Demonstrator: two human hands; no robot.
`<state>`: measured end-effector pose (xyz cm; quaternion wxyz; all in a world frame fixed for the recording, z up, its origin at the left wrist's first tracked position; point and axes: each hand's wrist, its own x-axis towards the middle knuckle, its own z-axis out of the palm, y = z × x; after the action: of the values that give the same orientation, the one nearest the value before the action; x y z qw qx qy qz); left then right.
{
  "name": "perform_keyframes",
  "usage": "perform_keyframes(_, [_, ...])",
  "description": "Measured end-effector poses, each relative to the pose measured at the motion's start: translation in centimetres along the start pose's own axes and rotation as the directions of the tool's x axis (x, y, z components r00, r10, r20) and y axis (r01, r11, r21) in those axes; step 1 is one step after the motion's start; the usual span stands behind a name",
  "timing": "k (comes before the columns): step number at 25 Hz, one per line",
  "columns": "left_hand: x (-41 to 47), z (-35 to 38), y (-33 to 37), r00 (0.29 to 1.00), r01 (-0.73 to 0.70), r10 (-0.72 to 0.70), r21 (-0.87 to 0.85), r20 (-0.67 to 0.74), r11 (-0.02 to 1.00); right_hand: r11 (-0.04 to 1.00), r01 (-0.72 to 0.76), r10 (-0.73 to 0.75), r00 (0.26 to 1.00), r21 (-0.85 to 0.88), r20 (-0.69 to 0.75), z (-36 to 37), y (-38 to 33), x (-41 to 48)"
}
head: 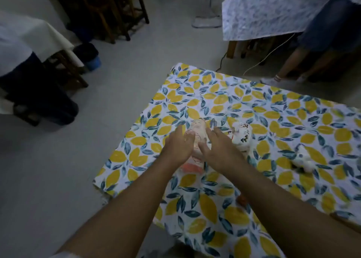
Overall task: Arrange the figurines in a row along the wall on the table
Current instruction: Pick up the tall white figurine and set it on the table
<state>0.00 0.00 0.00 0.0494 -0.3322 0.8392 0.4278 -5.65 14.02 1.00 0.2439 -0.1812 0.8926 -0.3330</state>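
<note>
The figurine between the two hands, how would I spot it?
Find the lemon-print tablecloth. Near its left side, the left hand and right hand flank a tall pale figurine with a reddish base. Its neighbours to the right are white: one rounder, one small and blurred.

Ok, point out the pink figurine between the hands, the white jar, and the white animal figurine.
pink figurine [197,129], head view, its upper body
white jar [242,135], head view, its side
white animal figurine [303,159], head view, its body

Both bare forearms reach forward side by side. The left hand [179,145] and the right hand [218,150] are spread flat, palms down, fingers loosely extended, thumbs turned inward toward each other, nearly touching.
</note>
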Motion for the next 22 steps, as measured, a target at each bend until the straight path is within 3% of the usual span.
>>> perform_keyframes(3, [3.2, 0.9, -2.2, 0.968, 0.180, -0.139, -0.191, 0.207, 0.965, 0.944, -0.207, 0.194, 0.978, 0.257, 0.077, 2.9, 0.1, 2.2])
perform_keyframes(7, [5.0, -0.6, -3.4, 0.944, 0.168, -0.058, -0.320, 0.326, 0.933, 0.874, -0.266, 0.240, 0.964, 0.407, 0.115, 4.5, 0.3, 3.0])
perform_keyframes(11, [7.0, -4.5, -3.2, 0.943, -0.015, 0.178, -0.499, 0.281, 0.867, 0.805, -0.084, 0.102, 0.995, 0.587, 0.001, 3.6, -0.9, 4.3])
perform_keyframes(15, [8.8, -6.2, -2.2, 0.887, -0.297, 0.419, -0.458, 0.193, 0.838, 0.785, 0.128, -0.038, 0.987, 0.606, -0.158, 3.8, -2.2, 6.4])
perform_keyframes(22, [10.3, -5.6, -4.8, 0.826, -0.416, 0.520, -0.388, 0.217, 0.822, 0.809, 0.136, 0.040, 0.958, 0.572, -0.284, 6.3, -1.6, 6.5])
